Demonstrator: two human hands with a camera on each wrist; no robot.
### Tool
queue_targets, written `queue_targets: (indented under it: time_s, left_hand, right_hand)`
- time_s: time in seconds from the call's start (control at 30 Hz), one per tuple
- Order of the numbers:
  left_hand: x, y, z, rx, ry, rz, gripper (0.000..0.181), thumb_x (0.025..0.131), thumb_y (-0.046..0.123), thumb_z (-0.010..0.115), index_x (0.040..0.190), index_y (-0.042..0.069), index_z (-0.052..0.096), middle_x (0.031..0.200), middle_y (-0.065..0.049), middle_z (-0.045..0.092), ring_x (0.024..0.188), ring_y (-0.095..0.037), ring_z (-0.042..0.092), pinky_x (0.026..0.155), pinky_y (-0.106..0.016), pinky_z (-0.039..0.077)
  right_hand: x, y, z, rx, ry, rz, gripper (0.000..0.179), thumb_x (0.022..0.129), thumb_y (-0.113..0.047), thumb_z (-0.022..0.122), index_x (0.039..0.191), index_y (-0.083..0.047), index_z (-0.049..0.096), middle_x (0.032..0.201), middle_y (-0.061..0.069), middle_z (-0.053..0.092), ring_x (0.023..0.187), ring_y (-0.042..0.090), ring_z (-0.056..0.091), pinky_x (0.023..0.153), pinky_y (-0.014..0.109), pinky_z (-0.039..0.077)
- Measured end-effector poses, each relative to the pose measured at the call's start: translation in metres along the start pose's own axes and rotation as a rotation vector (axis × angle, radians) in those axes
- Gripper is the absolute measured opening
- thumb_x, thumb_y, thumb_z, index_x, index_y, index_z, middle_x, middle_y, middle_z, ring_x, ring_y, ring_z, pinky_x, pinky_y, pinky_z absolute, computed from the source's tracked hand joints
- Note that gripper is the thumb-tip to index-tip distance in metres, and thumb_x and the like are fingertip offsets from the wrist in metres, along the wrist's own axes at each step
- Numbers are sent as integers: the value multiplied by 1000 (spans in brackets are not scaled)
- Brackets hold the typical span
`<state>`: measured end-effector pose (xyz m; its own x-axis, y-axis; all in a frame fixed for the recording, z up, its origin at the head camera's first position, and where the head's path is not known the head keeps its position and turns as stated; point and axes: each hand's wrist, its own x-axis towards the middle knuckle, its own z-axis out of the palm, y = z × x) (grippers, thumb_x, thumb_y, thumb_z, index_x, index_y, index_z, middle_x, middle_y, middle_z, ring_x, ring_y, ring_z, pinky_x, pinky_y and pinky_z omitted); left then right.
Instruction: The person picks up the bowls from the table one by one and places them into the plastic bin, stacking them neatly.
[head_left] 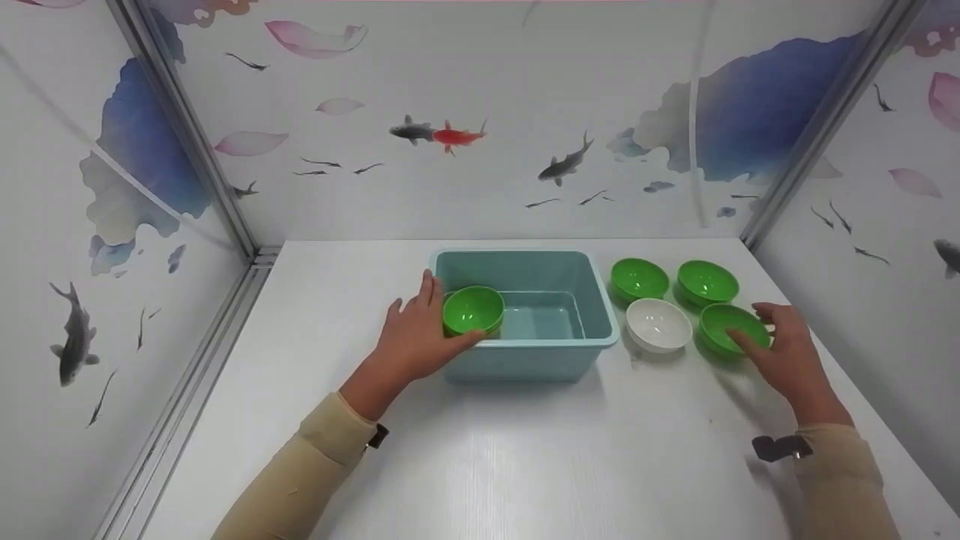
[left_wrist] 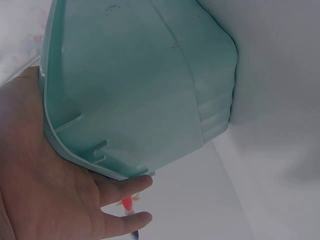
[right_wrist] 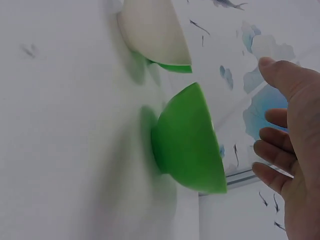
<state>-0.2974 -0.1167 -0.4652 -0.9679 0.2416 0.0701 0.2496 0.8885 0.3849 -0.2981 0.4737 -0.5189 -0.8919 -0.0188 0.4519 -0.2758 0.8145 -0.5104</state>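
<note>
In the head view, my left hand (head_left: pixel 415 339) rests on the near left corner of a light blue plastic bin (head_left: pixel 525 361). Its thumb lies along the front rim and its fingers reach along the left side; the left wrist view has those fingers straight against the bin's outer wall (left_wrist: pixel 130 90). Inside the bin, at the left, sits a green bowl (head_left: pixel 474 309). My right hand (head_left: pixel 786 360) hovers over the nearest right green bowl (head_left: pixel 724 330), thumb and fingers spread. A gap shows between the right hand (right_wrist: pixel 295 130) and that bowl (right_wrist: pixel 187 142) in the right wrist view.
A white bowl (head_left: pixel 658 325) stands just left of the right hand's bowl. Behind are two more green bowls (head_left: pixel 639 279), (head_left: pixel 707 283). Patterned panels (head_left: pixel 480 97) enclose the white table (head_left: pixel 480 465) at the back and both sides.
</note>
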Motion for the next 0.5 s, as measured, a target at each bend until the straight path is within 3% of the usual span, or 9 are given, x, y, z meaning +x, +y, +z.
queue_targets:
  time_s: [0.2, 0.5]
  left_hand:
    - [1, -1, 2, 11, -1, -2, 130, 93, 90, 53, 176, -1, 11, 185, -19, 8, 157, -43, 43, 131, -64, 18]
    - [1, -2, 2, -1, 1, 7, 132, 93, 91, 53, 176, -2, 10, 185, -19, 7, 158, -42, 42, 131, -65, 17]
  right_hand:
    - [-6, 14, 1, 5, -48, 126, 95, 101, -32, 83, 161, 18, 29, 147, 43, 37, 136, 59, 37, 109, 75, 35]
    - [-5, 38, 7, 165, -200, 332, 121, 102, -43, 81, 170, 11, -4, 165, 47, 16, 149, 68, 26, 118, 80, 29]
